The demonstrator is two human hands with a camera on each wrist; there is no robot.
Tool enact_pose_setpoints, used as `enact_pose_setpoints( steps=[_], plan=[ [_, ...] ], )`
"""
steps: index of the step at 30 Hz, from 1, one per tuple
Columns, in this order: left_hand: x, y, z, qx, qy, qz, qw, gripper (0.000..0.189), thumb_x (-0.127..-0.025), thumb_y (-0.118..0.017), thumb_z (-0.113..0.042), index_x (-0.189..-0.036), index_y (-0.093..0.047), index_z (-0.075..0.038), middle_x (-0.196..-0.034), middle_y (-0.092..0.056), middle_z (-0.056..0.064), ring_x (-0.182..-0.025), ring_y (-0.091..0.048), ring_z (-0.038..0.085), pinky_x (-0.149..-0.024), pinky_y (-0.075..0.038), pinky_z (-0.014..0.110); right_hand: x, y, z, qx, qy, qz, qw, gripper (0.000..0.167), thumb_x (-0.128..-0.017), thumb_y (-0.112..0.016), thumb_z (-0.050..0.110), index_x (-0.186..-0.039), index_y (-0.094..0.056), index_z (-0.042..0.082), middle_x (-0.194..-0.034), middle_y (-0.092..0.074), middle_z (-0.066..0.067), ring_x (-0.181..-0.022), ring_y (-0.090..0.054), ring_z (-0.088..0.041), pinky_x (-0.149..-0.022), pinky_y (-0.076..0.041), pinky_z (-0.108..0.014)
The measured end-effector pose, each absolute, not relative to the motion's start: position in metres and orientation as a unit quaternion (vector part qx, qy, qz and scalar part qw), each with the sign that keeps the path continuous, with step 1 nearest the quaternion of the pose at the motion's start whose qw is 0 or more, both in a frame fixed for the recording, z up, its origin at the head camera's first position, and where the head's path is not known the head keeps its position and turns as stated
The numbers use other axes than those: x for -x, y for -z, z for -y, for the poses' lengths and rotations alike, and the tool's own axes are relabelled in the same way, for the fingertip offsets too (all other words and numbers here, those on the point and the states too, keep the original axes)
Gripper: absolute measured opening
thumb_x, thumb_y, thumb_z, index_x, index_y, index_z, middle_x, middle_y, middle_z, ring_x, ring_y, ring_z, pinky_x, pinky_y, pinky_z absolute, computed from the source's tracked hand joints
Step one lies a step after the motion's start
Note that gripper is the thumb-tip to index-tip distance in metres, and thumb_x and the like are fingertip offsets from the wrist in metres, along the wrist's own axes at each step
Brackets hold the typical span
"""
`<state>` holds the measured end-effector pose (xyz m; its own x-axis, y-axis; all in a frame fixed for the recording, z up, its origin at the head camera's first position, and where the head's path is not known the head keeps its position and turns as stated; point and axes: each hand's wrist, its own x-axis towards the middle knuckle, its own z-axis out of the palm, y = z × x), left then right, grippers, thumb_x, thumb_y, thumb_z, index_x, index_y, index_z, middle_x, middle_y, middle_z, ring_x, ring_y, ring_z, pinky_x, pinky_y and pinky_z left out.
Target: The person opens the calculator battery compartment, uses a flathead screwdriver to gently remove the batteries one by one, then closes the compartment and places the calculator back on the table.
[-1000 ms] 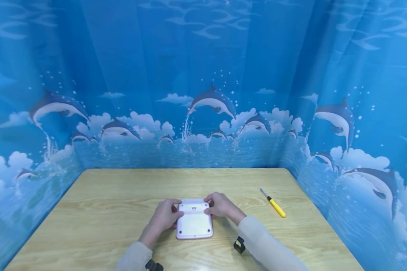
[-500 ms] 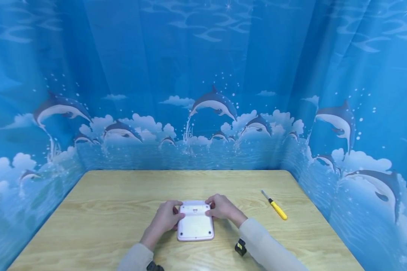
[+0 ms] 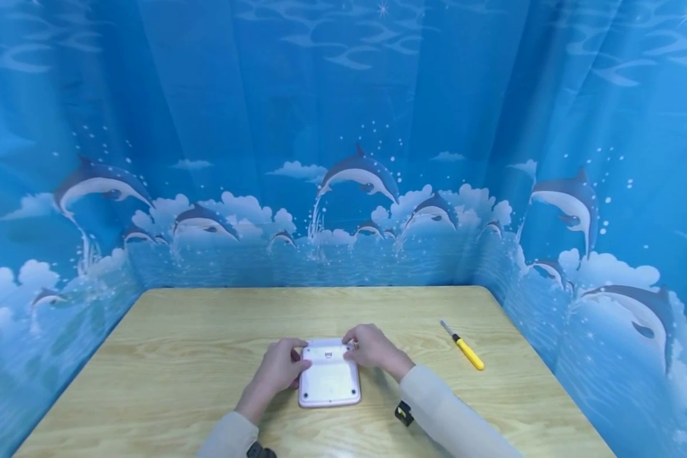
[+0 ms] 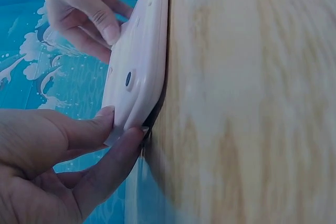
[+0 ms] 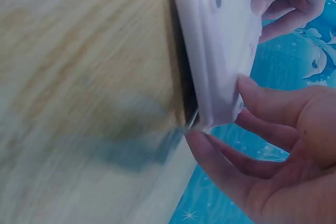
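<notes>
A pale pink-white calculator (image 3: pixel 329 383) lies on the wooden table with its back up, small dark round spots near its corners. My left hand (image 3: pixel 277 366) pinches its left edge near the far end. In the left wrist view the thumb (image 4: pixel 94 129) is on the back and a fingertip is at the rim. My right hand (image 3: pixel 373 348) pinches the far right corner. The right wrist view shows the thumb (image 5: pixel 262 98) against the back and a fingertip at the front-side edge. The calculator's front face is hidden.
A screwdriver (image 3: pixel 468 352) with a yellow handle lies on the table (image 3: pixel 177 369) to the right of my right hand. Behind and beside the table hangs a blue curtain (image 3: pixel 275 127) printed with dolphins.
The right hand has shifted slightly left and away along the calculator's corner. The left hand keeps its grip. The head view has tilted a little; the screwdriver lies still.
</notes>
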<state>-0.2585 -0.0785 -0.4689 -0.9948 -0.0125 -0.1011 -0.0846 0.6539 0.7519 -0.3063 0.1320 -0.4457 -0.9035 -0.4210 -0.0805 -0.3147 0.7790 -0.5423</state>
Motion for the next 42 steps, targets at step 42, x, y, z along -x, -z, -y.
enact_pose_setpoints(
  steps=[42],
  plan=[
    [0.257, 0.468, 0.083, -0.007, -0.411, -0.911, 0.024, 0.04, -0.091, -0.075, -0.004, -0.129, -0.065, 0.003, -0.083, -0.065, 0.008, -0.06, -0.062, 0.013, -0.049, -0.056, 0.022, 0.296, 0.445, -0.091, 0.375, 0.014, -0.927, -0.026, 0.013, -0.094, -0.069, 0.002, -0.099, -0.078, 0.01, -0.096, -0.076, -0.006, -0.085, -0.071, -0.013, -0.074, -0.059, -0.015]
  ],
)
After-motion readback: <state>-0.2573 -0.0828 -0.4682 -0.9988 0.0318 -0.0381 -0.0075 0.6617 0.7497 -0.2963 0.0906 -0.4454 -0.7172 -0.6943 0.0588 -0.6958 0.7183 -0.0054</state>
